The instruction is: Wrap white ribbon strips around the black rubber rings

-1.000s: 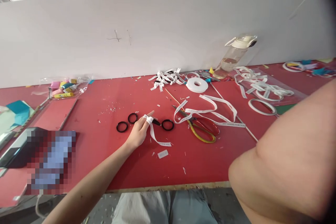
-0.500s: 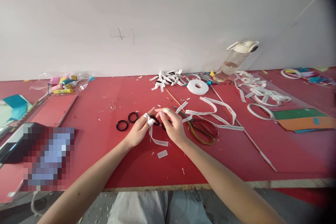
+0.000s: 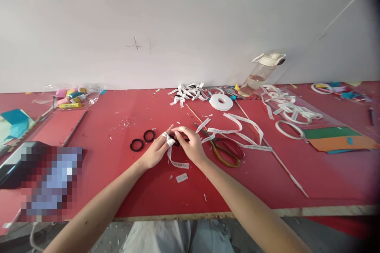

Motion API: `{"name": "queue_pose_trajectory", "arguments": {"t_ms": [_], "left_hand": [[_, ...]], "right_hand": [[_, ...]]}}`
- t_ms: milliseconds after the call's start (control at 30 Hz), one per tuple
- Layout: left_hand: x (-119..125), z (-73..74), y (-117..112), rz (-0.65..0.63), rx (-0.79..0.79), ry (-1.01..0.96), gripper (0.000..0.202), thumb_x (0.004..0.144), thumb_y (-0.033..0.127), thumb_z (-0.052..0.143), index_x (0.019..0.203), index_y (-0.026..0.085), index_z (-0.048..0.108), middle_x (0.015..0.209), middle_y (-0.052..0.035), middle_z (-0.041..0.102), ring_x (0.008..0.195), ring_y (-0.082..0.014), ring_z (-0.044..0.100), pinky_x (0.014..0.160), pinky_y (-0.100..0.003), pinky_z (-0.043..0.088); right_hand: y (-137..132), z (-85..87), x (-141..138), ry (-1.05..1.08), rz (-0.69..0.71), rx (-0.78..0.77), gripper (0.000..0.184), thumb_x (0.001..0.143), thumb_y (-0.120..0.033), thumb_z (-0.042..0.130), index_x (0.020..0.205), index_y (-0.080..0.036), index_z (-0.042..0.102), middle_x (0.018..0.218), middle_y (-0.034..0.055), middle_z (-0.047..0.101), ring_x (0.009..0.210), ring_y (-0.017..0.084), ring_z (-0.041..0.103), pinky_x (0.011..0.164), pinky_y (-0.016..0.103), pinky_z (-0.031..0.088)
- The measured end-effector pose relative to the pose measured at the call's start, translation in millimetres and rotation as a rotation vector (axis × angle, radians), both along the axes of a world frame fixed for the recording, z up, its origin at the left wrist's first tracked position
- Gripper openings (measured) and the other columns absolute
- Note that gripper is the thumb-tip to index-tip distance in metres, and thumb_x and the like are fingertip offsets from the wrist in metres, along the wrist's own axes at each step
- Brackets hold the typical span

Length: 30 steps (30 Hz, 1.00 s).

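Observation:
My left hand (image 3: 154,153) is closed on a white printed ribbon (image 3: 170,141) knotted into a small bow shape on a black hair tie (image 3: 175,141). One long ribbon tail (image 3: 179,165) hangs below onto the red table, its lettering partly readable. Close against the left fingertips, my right hand (image 3: 191,145) is pinched; whatever lies between its fingers is too small to make out. Two loose black hair ties, one nearer (image 3: 136,145) and one farther (image 3: 149,135), lie left of my hands. Scissors (image 3: 227,152) with red and yellow handles rest right of my right hand.
Loose printed ribbon (image 3: 252,126) curls across the scissors' far side. Behind are a white ribbon roll (image 3: 221,102), a pile of finished bows (image 3: 190,91) and a tilted water bottle (image 3: 261,75). A phone (image 3: 55,182) lies at left; a thin stick (image 3: 285,170) lies at right.
The view has tilted up slightly, so everything sits a little lower. My right fingers have shifted slightly at the bow; my left hand keeps its hold.

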<state>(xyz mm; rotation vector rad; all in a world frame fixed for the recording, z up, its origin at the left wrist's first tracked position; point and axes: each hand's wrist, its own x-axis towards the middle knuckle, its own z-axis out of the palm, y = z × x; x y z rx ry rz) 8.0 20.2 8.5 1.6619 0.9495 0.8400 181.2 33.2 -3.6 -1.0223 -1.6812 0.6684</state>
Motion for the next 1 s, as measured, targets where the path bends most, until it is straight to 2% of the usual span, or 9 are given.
{"name": "queue_pose_trajectory", "arguments": {"t_ms": [333, 500, 600, 700, 767, 800, 867, 933, 1000], "left_hand": [[-3, 0.0, 0, -0.001, -0.017, 0.014, 0.064, 0.098, 0.050, 0.046, 0.155, 0.025, 0.033, 0.160, -0.0087, 0.038, 0.148, -0.0283, 0.034, 0.122, -0.044, 0.026], [-3, -4.1, 1, -0.016, -0.013, 0.003, 0.067, 0.098, 0.052, 0.046, 0.157, 0.025, 0.028, 0.162, -0.0100, 0.033, 0.145, -0.0289, 0.037, 0.122, -0.045, 0.025], [-3, -7.6, 2, -0.022, -0.005, 0.025, 0.067, 0.098, 0.050, 0.046, 0.157, 0.024, 0.029, 0.160, -0.0112, 0.036, 0.145, -0.0290, 0.036, 0.122, -0.045, 0.024], [-2, -9.8, 2, -0.054, 0.035, 0.031, 0.065, 0.099, 0.047, 0.045, 0.158, 0.025, 0.026, 0.156, -0.0109, 0.042, 0.141, -0.0258, 0.040, 0.120, -0.042, 0.027], [-1, -9.7, 3, -0.063, 0.047, 0.027, 0.064, 0.100, 0.045, 0.044, 0.158, 0.025, 0.025, 0.151, -0.0106, 0.047, 0.135, -0.0232, 0.046, 0.117, -0.040, 0.031], [-1, -9.3, 3, -0.059, 0.042, 0.027, 0.063, 0.100, 0.044, 0.043, 0.158, 0.025, 0.026, 0.149, -0.0105, 0.049, 0.132, -0.0222, 0.048, 0.116, -0.039, 0.032], [-1, -8.2, 3, -0.050, 0.034, 0.029, 0.062, 0.100, 0.043, 0.043, 0.157, 0.024, 0.029, 0.145, -0.0104, 0.051, 0.128, -0.0213, 0.050, 0.115, -0.038, 0.033], [0, -7.2, 4, -0.049, 0.033, 0.033, 0.060, 0.100, 0.042, 0.043, 0.155, 0.023, 0.033, 0.143, -0.0108, 0.053, 0.125, -0.0211, 0.051, 0.115, -0.039, 0.033], [0, -6.4, 4, -0.048, 0.029, 0.043, 0.058, 0.099, 0.043, 0.043, 0.153, 0.021, 0.038, 0.140, -0.0112, 0.055, 0.124, -0.0215, 0.052, 0.114, -0.039, 0.034]], "right_hand": [[-1, 4.3, 1, 0.008, 0.044, 0.056, 0.018, 0.098, -0.033, 0.053, 0.095, -0.021, 0.067, 0.093, 0.0037, 0.072, 0.086, 0.016, 0.069, 0.069, 0.025, 0.055], [-2, 5.7, 3, -0.032, 0.089, 0.114, 0.019, 0.098, -0.031, 0.053, 0.086, -0.021, 0.063, 0.086, 0.0029, 0.067, 0.084, 0.015, 0.065, 0.079, 0.030, 0.054], [-1, 1.7, 5, -0.032, 0.064, 0.070, 0.021, 0.099, -0.035, 0.052, 0.089, -0.022, 0.065, 0.088, 0.0034, 0.069, 0.084, 0.015, 0.066, 0.072, 0.028, 0.054], [4, 2.6, 8, -0.002, -0.007, 0.100, 0.024, 0.101, -0.036, 0.047, 0.095, -0.023, 0.066, 0.093, 0.0041, 0.071, 0.089, 0.017, 0.068, 0.078, 0.031, 0.056], [5, 16.5, 10, 0.059, -0.094, 0.130, 0.024, 0.102, -0.036, 0.046, 0.099, -0.024, 0.066, 0.096, 0.0045, 0.071, 0.093, 0.017, 0.069, 0.086, 0.034, 0.056], [3, 29.4, 11, 0.119, -0.143, 0.138, 0.024, 0.103, -0.035, 0.044, 0.102, -0.024, 0.066, 0.097, 0.0049, 0.071, 0.095, 0.017, 0.069, 0.088, 0.035, 0.056], [-6, 66.5, 14, 0.281, -0.185, 0.176, 0.027, 0.104, -0.037, 0.041, 0.109, -0.024, 0.064, 0.102, 0.0061, 0.070, 0.099, 0.017, 0.068, 0.091, 0.035, 0.057], [-22, 111.3, 18, 0.405, -0.152, 0.345, 0.032, 0.105, -0.038, 0.036, 0.119, -0.025, 0.061, 0.109, 0.0063, 0.066, 0.104, 0.017, 0.067, 0.096, 0.039, 0.056], [-38, 149.2, 25, 0.328, -0.160, 0.420, 0.047, 0.106, -0.045, 0.019, 0.133, -0.026, 0.053, 0.123, 0.0080, 0.060, 0.119, 0.019, 0.061, 0.104, 0.044, 0.052]]}}
